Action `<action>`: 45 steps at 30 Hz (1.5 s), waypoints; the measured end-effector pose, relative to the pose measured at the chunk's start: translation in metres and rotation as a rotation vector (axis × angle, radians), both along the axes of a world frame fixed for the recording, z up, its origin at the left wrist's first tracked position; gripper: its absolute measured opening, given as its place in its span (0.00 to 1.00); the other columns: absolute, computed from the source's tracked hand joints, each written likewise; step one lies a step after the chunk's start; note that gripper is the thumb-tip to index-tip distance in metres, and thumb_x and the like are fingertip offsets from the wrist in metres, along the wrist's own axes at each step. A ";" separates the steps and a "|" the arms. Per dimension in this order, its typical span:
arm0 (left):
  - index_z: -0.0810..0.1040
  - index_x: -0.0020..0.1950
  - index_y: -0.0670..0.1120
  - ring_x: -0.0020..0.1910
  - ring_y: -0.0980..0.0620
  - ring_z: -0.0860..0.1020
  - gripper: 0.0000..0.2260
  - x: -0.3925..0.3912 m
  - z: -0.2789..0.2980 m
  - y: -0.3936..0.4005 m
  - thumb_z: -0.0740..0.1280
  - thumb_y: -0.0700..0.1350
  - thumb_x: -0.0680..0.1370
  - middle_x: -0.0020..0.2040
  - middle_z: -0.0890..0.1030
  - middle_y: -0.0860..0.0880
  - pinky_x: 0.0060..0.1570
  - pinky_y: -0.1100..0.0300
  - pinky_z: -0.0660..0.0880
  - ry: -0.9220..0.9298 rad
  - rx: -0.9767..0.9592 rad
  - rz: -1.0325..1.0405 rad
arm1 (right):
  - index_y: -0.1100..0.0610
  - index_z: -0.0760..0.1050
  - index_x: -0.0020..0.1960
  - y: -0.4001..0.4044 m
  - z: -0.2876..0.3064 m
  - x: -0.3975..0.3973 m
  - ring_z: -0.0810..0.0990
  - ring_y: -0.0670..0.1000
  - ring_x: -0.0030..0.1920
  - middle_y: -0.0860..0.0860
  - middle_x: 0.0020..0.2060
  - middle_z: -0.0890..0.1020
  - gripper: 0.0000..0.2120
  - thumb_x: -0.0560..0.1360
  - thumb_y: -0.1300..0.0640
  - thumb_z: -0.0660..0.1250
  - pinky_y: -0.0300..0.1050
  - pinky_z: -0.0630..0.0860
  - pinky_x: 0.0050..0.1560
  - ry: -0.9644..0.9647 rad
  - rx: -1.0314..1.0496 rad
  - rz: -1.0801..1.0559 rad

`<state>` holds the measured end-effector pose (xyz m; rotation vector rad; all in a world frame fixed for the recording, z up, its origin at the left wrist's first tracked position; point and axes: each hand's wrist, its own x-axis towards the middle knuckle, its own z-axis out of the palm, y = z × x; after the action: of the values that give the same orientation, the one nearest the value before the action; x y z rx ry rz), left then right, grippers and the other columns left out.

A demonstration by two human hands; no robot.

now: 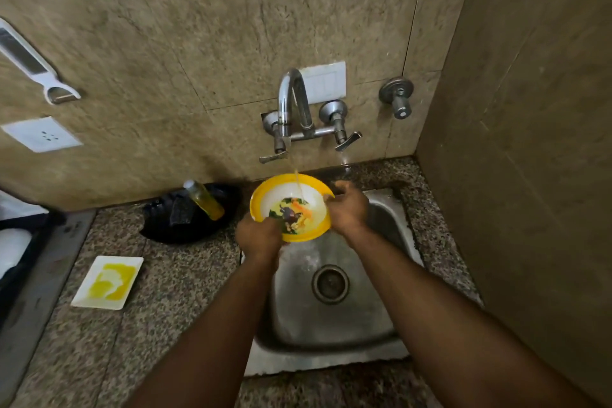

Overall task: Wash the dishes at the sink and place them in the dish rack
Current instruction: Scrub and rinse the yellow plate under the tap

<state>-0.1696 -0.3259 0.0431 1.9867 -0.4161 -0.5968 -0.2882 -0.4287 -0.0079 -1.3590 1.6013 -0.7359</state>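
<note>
Over the sink (334, 318), under the tap (291, 99), I hold a yellow bowl (291, 209) with both hands, and a thin stream of water (297, 180) falls into it. My left hand (260, 238) is closed on the near-left rim, with the fingers going under the bowl where I cannot see them. My right hand (347, 209) is curled on the right rim, the thumb just inside the edge. The bowl is tilted toward me, so I see the white inside and the coloured picture at the bottom.

I think the bowl is light and stiff, probably plastic or melamine, so it should not break easily. But it is wet, and the smooth surface will be slippery, so it is better to hold it at the rim, where the edge gives the fingers something to catch.

On the counter (172, 295) to the left, a white square plate (107, 281) with yellow smears is not washed yet. Behind it, a bottle (203, 199) of yellow liquid leans in a black dish (188, 219). I cannot see the dish rack.
</note>
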 end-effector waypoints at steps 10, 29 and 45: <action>0.83 0.51 0.43 0.46 0.42 0.83 0.12 -0.019 0.001 0.005 0.67 0.35 0.69 0.46 0.84 0.44 0.45 0.53 0.78 0.089 -0.029 -0.068 | 0.60 0.77 0.64 -0.009 0.014 -0.014 0.80 0.62 0.63 0.61 0.62 0.82 0.15 0.84 0.54 0.59 0.49 0.75 0.60 0.545 -0.131 0.331; 0.77 0.36 0.45 0.43 0.35 0.82 0.08 0.036 0.025 0.019 0.61 0.44 0.61 0.36 0.80 0.44 0.42 0.47 0.78 -0.091 0.002 0.066 | 0.61 0.82 0.61 -0.022 0.027 0.035 0.84 0.57 0.52 0.60 0.54 0.86 0.12 0.82 0.64 0.61 0.51 0.79 0.54 -0.116 0.003 0.538; 0.84 0.44 0.45 0.44 0.39 0.84 0.14 0.032 -0.023 0.013 0.65 0.45 0.62 0.43 0.85 0.43 0.48 0.41 0.84 0.146 -0.093 0.235 | 0.56 0.76 0.71 0.004 0.029 0.021 0.82 0.54 0.58 0.53 0.59 0.84 0.27 0.76 0.73 0.60 0.55 0.82 0.59 -0.451 0.132 0.295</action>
<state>-0.1381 -0.3129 0.0202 1.8563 -0.1170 -0.5582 -0.2672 -0.4243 0.0210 -1.1956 1.0503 -0.6840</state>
